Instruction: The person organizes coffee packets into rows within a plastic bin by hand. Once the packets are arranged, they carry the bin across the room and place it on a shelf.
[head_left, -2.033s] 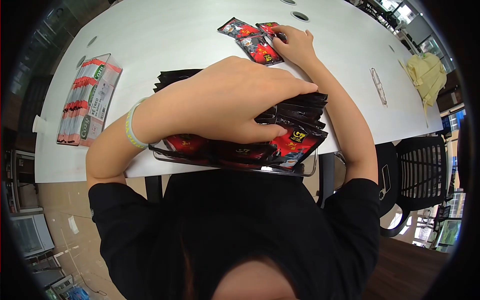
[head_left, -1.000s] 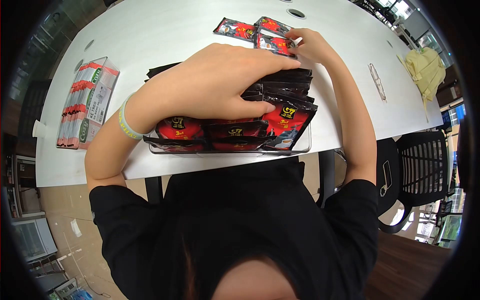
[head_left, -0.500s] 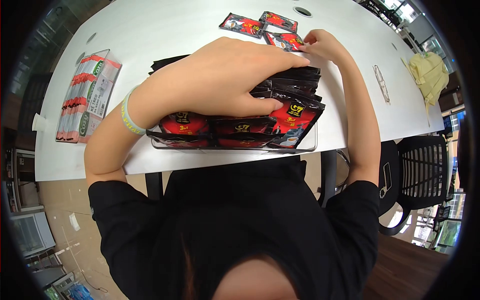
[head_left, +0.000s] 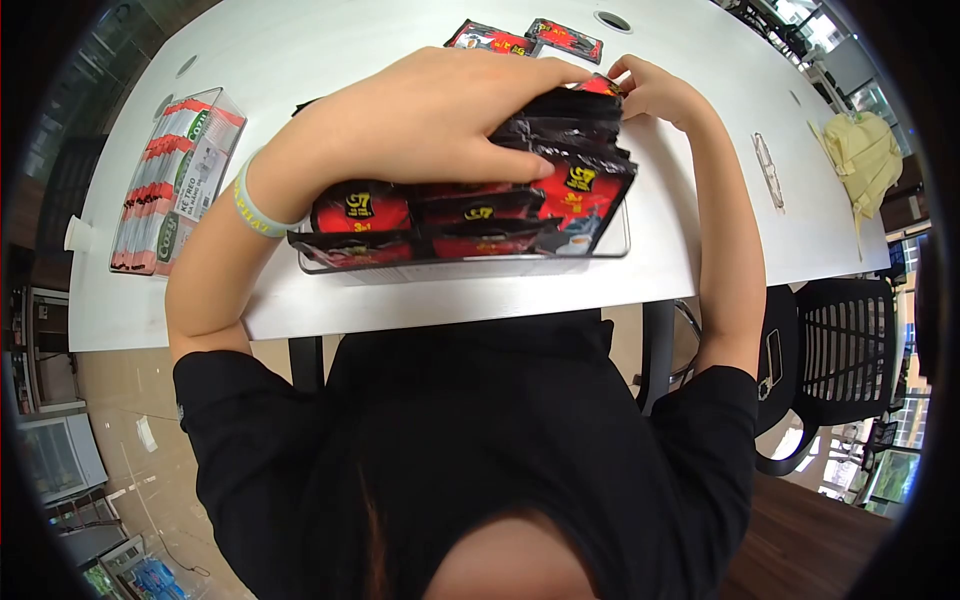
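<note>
A clear box (head_left: 460,264) packed with red and black G7 coffee sachets (head_left: 580,195) stands on the table in front of me. My left hand (head_left: 430,120) reaches across its top, thumb against the front sachets and fingers over the back ones, gripping the stack. Behind the box's right corner, the fingers of my right hand (head_left: 660,95) are closed on the edge of a single coffee sachet (head_left: 603,86), partly hidden by the stack. Two more sachets, a left one (head_left: 488,38) and a right one (head_left: 566,40), lie flat farther back.
Left on the white table (head_left: 400,300) is another clear box (head_left: 222,150) of red and white Cozy packets, with a white cup (head_left: 76,234) near the edge. A thin clear-wrapped item (head_left: 768,170) and a yellow cloth bag (head_left: 858,155) lie right. A black chair (head_left: 845,340) stands beside the table.
My left hand and the coffee box have shifted away from the table's front edge. The sachet at my right hand is now closer behind the stack and more hidden.
</note>
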